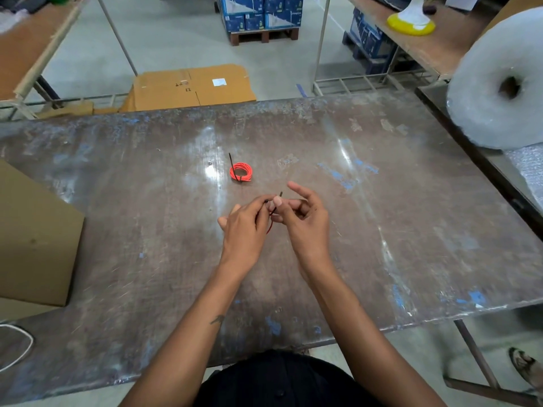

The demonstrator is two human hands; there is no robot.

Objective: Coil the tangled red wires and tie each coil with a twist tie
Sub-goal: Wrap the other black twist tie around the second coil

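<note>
A small red wire coil (241, 171) lies on the worn metal table (382, 215), bound with a black twist tie (232, 163) whose end sticks up to the far left. Nearer to me, my left hand (245, 227) grips a second red wire coil (269, 227), mostly hidden behind its fingers. My right hand (302, 218) pinches a black twist tie (277, 201) at that coil between thumb and middle finger, index finger stretched out. Both hands hover just above the table's middle.
A brown cardboard box (32, 245) stands at the table's left edge. A big roll of bubble wrap (499, 86) sits at the right. A white cord (17, 345) lies at the near left. Flattened cardboard (191, 86) rests on the floor beyond the table.
</note>
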